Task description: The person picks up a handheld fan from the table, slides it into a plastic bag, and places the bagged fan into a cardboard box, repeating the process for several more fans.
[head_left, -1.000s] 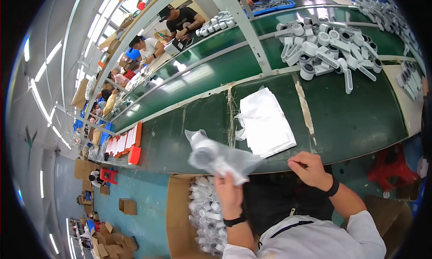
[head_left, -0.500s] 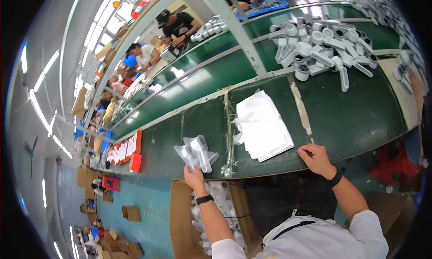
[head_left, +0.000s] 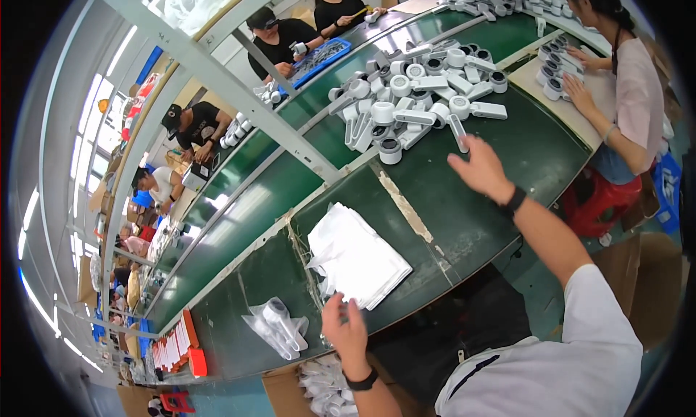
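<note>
While a cardboard box (head_left: 290, 384) below the left hand (head_left: 345, 331) holds bagged white parts, that hand's fingers rest loosely curled on the near edge of the stack of white bags (head_left: 357, 257), gripping nothing. The right hand (head_left: 478, 169) hovers spread, empty, just short of the pile of white handheld devices (head_left: 413, 105). Left of the left hand lies a bagged device (head_left: 277, 324).

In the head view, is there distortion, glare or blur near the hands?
Head view: strong fisheye bending, so the green table edges curve and the corners are black; ceiling lights glare at the left rim; the right hand reaching toward the white devices looks slightly blurred; the left hand is sharper.
</note>
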Demonstrator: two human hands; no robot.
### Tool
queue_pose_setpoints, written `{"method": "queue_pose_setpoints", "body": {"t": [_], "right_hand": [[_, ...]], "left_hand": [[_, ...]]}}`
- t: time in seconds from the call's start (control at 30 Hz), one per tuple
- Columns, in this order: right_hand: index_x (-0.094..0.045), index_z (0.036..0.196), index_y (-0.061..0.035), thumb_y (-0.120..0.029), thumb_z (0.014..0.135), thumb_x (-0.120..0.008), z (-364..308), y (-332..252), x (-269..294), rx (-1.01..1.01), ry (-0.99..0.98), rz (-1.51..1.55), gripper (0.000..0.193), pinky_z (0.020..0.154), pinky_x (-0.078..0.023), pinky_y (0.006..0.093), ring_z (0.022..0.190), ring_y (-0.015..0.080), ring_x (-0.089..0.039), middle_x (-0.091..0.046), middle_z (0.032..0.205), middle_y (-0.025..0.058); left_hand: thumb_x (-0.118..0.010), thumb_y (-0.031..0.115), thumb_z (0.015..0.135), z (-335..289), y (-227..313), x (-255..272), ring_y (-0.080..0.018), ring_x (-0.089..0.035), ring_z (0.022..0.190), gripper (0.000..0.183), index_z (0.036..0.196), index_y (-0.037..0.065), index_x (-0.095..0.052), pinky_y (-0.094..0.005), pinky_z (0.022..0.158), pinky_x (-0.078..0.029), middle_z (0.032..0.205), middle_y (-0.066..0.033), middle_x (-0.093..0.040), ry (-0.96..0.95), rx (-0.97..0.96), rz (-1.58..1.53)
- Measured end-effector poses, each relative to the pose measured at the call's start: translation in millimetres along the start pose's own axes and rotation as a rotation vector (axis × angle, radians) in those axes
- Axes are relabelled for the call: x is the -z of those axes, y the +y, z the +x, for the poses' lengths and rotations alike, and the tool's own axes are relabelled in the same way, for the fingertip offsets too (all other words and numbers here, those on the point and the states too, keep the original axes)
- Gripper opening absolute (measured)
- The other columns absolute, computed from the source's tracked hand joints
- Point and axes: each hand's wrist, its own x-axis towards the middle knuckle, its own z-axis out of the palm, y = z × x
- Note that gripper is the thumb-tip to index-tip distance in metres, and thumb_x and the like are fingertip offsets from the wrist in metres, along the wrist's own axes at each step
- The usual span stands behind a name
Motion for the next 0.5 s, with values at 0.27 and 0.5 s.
{"method": "queue_pose_setpoints", "body": {"t": [0.27,0.5], "right_hand": [[-0.06,0.105,0.001,-0.046,0.081,-0.062,64.5,62.7,-34.2,-0.267,-0.28,-0.312,0.053,0.082,-0.05,0.0482,0.094,0.0384,-0.063,-0.066,0.1,0.022],[-0.062,0.089,-0.0016,-0.033,0.086,-0.058,41.0,45.7,13.3,-0.687,-0.244,0.655,0.031,0.052,-0.047,0.0236,0.061,0.0123,-0.06,-0.063,0.077,0.0056]], "left_hand": [[-0.072,0.022,0.079,27.5,-15.9,-53.4,-0.0343,-0.058,0.086,0.025,0.097,0.005,-0.068,-0.0426,0.074,-0.046,0.095,-0.0128,-0.065,-0.14,-0.255,0.462],[-0.072,0.023,0.078,39.5,-9.4,-57.7,-0.0342,-0.059,0.087,0.02,0.088,0.005,-0.071,-0.0423,0.076,-0.047,0.092,-0.0139,-0.065,0.014,-0.211,0.357]]}}
